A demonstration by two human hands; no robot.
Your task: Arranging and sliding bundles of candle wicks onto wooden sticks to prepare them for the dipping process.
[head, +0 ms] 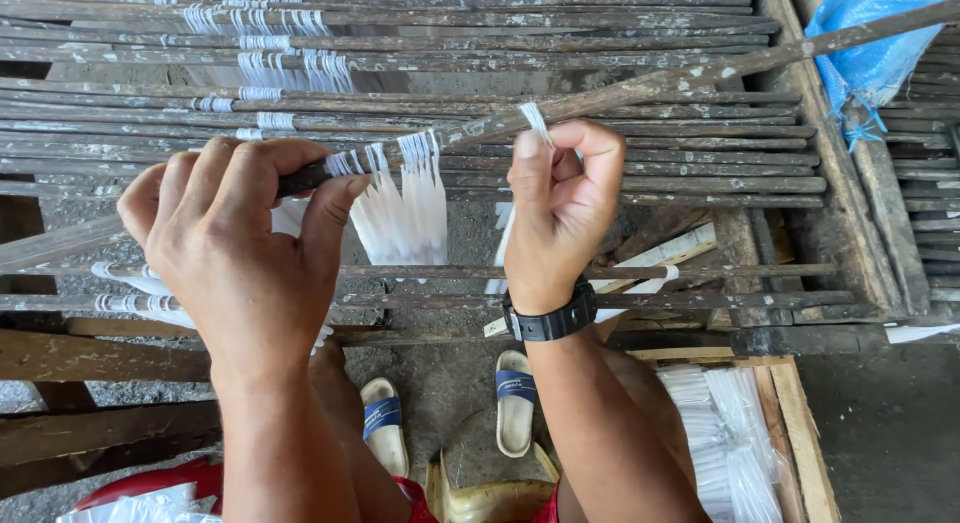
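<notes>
left hand (235, 238) grips wooden stick (640, 86) | right hand (560, 208) pinches white strip (535, 123) | white strips (405, 208) hang from stick

Slanted stick (640, 88) across rack of sticks (600, 173), candles (405, 208) hanging beneath, crate (800, 433) at right

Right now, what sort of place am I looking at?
Probably a small, rough hand-production workshop. The left hand grips a long wooden stick hung with thin white tapers; the right hand pinches white string on it above a wooden rack of similar sticks.
</notes>
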